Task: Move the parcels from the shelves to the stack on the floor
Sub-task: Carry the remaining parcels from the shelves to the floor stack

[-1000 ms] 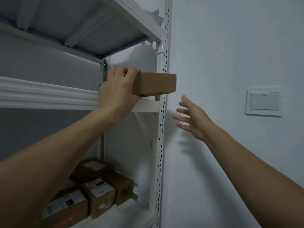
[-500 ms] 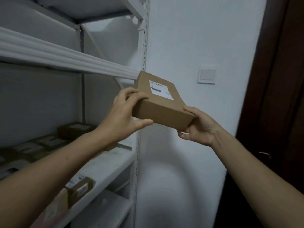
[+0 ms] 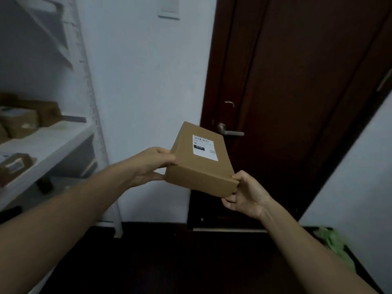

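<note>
Far left: white shelf rack [image 3: 48, 141] is standing against the pale wall [image 3: 144, 81], with its perforated upright [image 3: 93, 124] running down to the floor. Several brown boxes [image 3: 19, 122] are sitting bunched together on the middle shelf, blurred. One more labelled box [image 3: 14, 166] is lying near the front edge of the same shelf.

Centre: left hand [image 3: 152, 164] is gripping the near-left corner of the parcel [image 3: 199, 172], fingers curling onto the top edge and the thumb lying low against the side. The parcel is hanging in mid-air, off the rack and well above the dark floor [image 3: 169, 262], in front of the wall and door. It is tilting, with the far end up. A white shipping label [image 3: 204, 147] with a barcode is facing up; the text is too small to read.

Right of centre: right hand [image 3: 246, 194] is pinching the near-right corner, thumb on top, fingers curling underneath. So both hands are closing on the parcel.

Behind: a light switch [image 3: 168, 7] is showing at the top of the wall. A dark brown door [image 3: 297, 81] is standing shut, its metal lever handle [image 3: 230, 131] sitting just beyond the parcel's far end.

Far right: something pale green [image 3: 335, 249] is lying low beside the right-hand wall; can't tell what it is.
</note>
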